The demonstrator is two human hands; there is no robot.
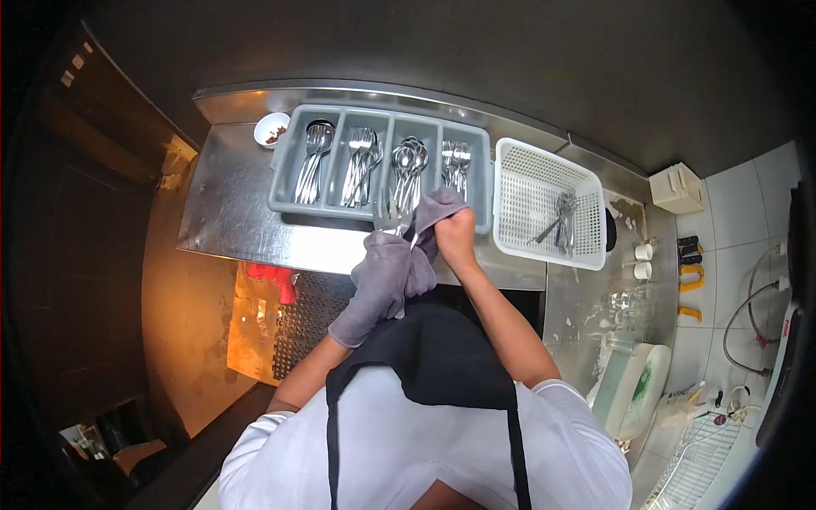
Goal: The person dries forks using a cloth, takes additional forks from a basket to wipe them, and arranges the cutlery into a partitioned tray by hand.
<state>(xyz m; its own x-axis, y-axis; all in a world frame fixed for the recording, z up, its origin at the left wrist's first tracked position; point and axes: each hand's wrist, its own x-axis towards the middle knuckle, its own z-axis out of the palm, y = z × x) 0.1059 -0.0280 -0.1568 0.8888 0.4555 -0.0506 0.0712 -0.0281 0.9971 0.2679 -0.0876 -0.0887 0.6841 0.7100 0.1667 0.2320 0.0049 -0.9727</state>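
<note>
A grey cloth (418,274) is draped over my left hand (380,274), which is closed around several forks (388,214) with the tines pointing up. My right hand (457,235) is closed on the upper part of the same cloth, against a piece of cutlery whose kind I cannot make out. Both hands are just in front of a grey cutlery tray (280,183). Its compartments hold large spoons (315,157), forks (360,161), smaller spoons (410,166) and small forks (456,163). The cloth hides most of my left fingers.
Right of the tray stands a white perforated basket (518,223) with some loose cutlery (561,225) in it. A small white bowl (272,130) is at the tray's left. Cups (643,262) and glasses (625,300) stand farther right on the steel counter (223,195).
</note>
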